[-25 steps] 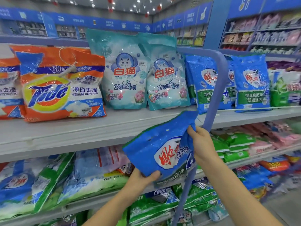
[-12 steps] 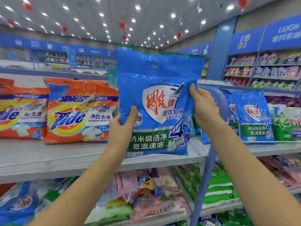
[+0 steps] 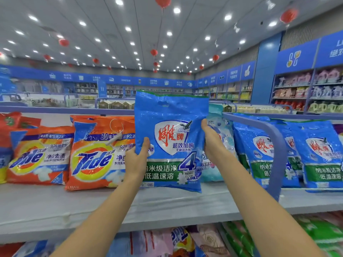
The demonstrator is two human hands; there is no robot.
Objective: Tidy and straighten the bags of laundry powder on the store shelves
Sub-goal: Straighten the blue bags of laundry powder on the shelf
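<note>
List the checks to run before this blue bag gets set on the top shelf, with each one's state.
1. Left hand and right hand grip the blue bag at its side edges: ok.
2. Bag upright, label facing out: ok.
3. Bag's bottom touching the shelf: cannot tell.
4. Gap among the matching blue bags, right of the blue rail: cannot tell.
5. Teal bag behind stands straight: cannot tell, mostly hidden.

Blue powder bag [image 3: 170,138] upright, seemingly just clear of the shelf [image 3: 55,204].

Spotlit ceiling [image 3: 104,19], red lanterns [image 3: 163,1], blue signage [image 3: 130,80]
</note>
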